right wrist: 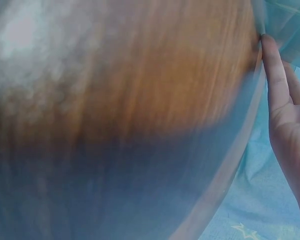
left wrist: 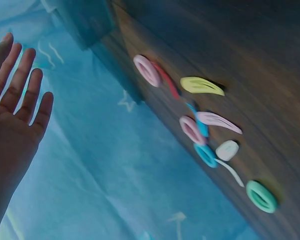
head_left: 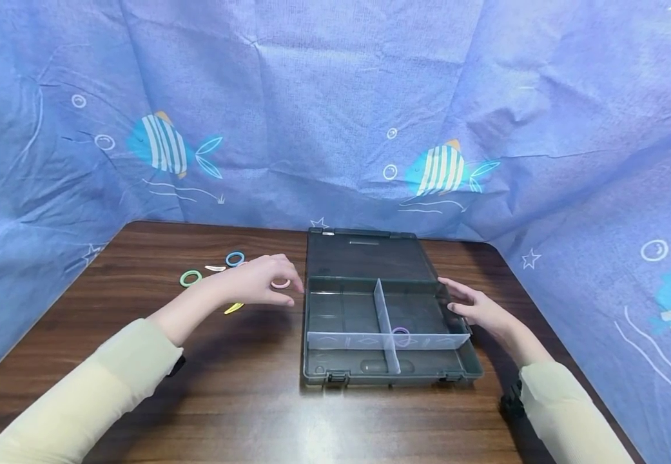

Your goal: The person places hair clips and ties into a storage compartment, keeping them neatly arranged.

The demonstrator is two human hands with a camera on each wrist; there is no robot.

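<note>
A translucent grey organizer box (head_left: 347, 380) lies on the table, its lid folded back and dividers splitting its inside. One purple hair tie (head_left: 401, 336) is in the right part, by the cross divider; which side of it, I cannot tell. My left hand (head_left: 262, 280) hovers beside the box's left wall with relaxed fingers and nothing in them. Below and left of it are a green hair tie (left wrist: 262, 196), a blue hair tie (left wrist: 205, 155), pink hair ties (left wrist: 147, 70), and a yellow snap clip (left wrist: 202, 85). My right hand (head_left: 477, 306) rests against the box's right side, fingers fairly straight.
More hair clips lie among the ties: a pink snap clip (left wrist: 218, 121), a red clip (left wrist: 165, 80) and a white piece (left wrist: 227, 150). Behind the brown wooden table (head_left: 225, 399) hangs a blue fish-print cloth (head_left: 323, 129). The folded-back lid (head_left: 364, 258) reaches near the table's far edge.
</note>
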